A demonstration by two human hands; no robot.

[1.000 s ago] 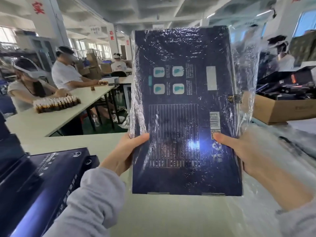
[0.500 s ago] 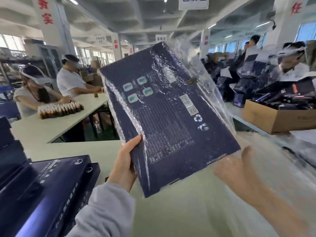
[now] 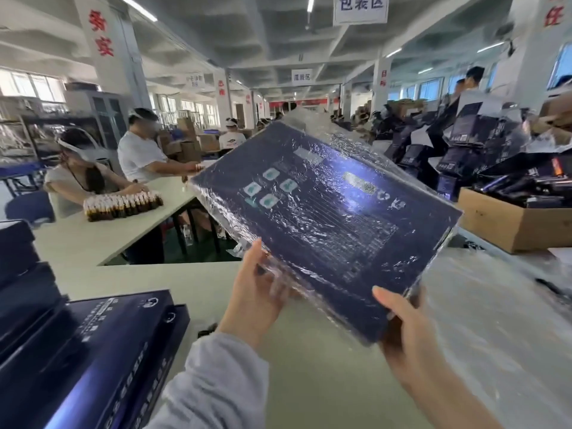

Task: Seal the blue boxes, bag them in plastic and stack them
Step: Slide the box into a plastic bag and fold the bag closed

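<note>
Blue box (image 3: 325, 218), bagged, I hold tilted clear above the worktop (image 3: 309, 382), left hand (image 3: 257, 292) and right hand (image 3: 405, 329) fingers gripping its near edges.

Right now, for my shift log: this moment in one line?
blue box: bagged, tilted, above table | left hand: holds its edge | right hand: grips its corner

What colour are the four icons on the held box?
Pale teal icons on the navy box; head view.
</note>
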